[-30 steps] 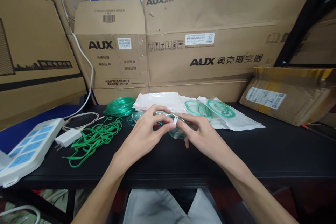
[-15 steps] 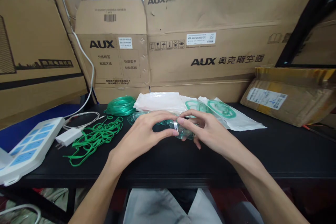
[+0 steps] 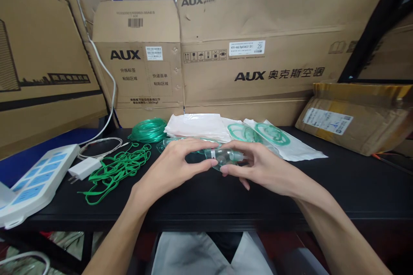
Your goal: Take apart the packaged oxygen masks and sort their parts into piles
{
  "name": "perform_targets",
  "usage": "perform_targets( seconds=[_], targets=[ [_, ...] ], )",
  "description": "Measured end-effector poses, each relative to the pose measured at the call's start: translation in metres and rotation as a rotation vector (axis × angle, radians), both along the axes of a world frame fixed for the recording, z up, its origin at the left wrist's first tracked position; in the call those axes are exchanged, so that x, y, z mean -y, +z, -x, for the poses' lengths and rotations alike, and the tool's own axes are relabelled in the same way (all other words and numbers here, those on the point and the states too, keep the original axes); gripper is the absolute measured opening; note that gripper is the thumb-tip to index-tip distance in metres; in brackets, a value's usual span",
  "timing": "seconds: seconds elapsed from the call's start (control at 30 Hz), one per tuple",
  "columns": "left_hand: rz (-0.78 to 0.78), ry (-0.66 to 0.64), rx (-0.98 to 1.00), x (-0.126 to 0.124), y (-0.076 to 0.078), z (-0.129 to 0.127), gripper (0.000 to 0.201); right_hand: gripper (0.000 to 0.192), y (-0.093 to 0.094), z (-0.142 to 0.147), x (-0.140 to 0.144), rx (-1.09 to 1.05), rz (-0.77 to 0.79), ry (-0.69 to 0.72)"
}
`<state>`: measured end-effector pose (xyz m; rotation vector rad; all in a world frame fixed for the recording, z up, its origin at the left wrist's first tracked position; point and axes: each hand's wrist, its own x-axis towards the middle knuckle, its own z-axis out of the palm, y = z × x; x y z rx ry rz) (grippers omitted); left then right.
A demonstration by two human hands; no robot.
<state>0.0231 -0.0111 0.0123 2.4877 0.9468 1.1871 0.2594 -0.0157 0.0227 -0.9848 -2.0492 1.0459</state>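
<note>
Black worktable (image 3: pixel 338 189) standing against a wall of flattened AUX cardboard cartons (image 3: pixel 258 47).

Left hand (image 3: pixel 171 169): curling closed, fingertips pinching the left end of a clear plastic oxygen mask (image 3: pixel 226 156) with a small white band on it. Right hand (image 3: pixel 264 167): closing on the same mask from the right, thumb below and fingers above. The mask is sitting at table centre, just above the surface, between both hands.

Directly behind the hands: a stack of clear plastic pouches (image 3: pixel 196 123), and beside it sealed pouches holding green tubing (image 3: pixel 274 135), fanning out to the right.

Left of the hands: a coil of green tubing (image 3: pixel 148 129) near the cartons; a loose tangle of green elastic straps (image 3: pixel 116 169) lying nearer the front edge; a white charger plug (image 3: pixel 84 167) with its cable; a white power strip (image 3: pixel 35 182) overhanging the table's left end.

Far right: a brown taped parcel (image 3: pixel 351 116) leaning at the back. The tabletop in front of it, and the strip along the front edge under the wrists, is lying bare.
</note>
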Motion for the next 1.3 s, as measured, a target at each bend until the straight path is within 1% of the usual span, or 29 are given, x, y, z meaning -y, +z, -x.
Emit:
perform_targets(
  seconds=[0.13,0.37,0.47,0.57,0.67,0.77,0.87,0.93,1.03,1.17,1.23,1.3],
  targets=[
    [0.0,0.01,0.007,0.0,0.0,0.0,0.033,0.044,0.0,0.002,-0.001,0.002,0.003,-0.016],
    [-0.05,0.006,-0.011,0.001,0.0,-0.001,0.032,0.047,0.002,0.003,0.0,0.054,-0.039,-0.074],
    [-0.08,0.01,-0.014,0.001,0.0,-0.002,0.031,0.045,0.003,0.003,0.001,0.07,-0.081,-0.091],
    [-0.074,0.012,0.003,0.001,0.0,-0.002,0.029,0.04,0.003,0.004,0.0,0.096,-0.126,-0.102],
    [-0.037,0.006,0.058,0.003,0.002,-0.001,0.031,0.039,-0.005,0.003,-0.003,0.207,-0.193,-0.156],
    [-0.008,0.012,0.095,0.006,0.008,0.003,0.027,0.044,-0.019,0.0,-0.009,0.391,-0.263,-0.201],
    [0.021,0.05,0.045,0.008,0.014,0.013,0.02,0.041,-0.031,-0.001,-0.012,0.475,-0.245,-0.131],
    [0.034,0.091,-0.023,0.008,0.015,0.023,0.013,0.039,-0.033,-0.001,-0.012,0.487,-0.22,-0.082],
    [0.068,0.146,-0.154,0.01,0.006,0.043,0.005,0.037,-0.029,0.0,-0.01,0.5,-0.196,-0.062],
    [0.187,0.192,-0.309,0.019,-0.023,0.071,0.009,0.035,-0.026,-0.002,-0.009,0.508,-0.19,-0.057],
    [0.21,0.202,-0.351,0.025,-0.038,0.083,0.012,0.035,-0.026,-0.002,-0.01,0.504,-0.194,-0.054],
    [0.204,0.234,-0.354,0.028,-0.049,0.093,0.021,0.034,-0.027,-0.002,-0.011,0.506,-0.191,-0.058]
  ],
)
